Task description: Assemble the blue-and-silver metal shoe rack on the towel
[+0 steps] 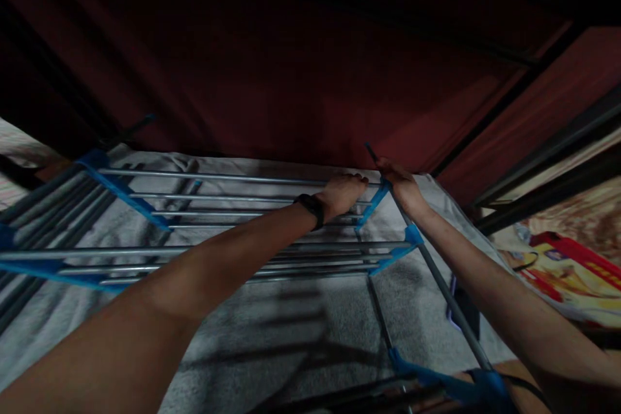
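Note:
A rack of grey metal tubes (233, 178) joined by blue plastic end brackets (411, 237) lies across a grey cloth. My left hand (343, 194), with a black band (310, 207) at its wrist, closes over the tubes at the far tier's right end. Just right of it, my right hand (402, 189) wraps round the top part of a long upright tube (449, 297), beside the corner of a blue bracket (373, 204). The upright's end sticks out past my fingers. Where my fingertips meet the metal is partly hidden.
The grey cloth (291, 349) spreads under the rack. Behind it rises a dark red panel (272, 77). A dark phone-like object (460, 307) lies beside the upright, and a red and yellow packet (577, 265) sits at the right. Another blue bracket (436, 381) is at the bottom.

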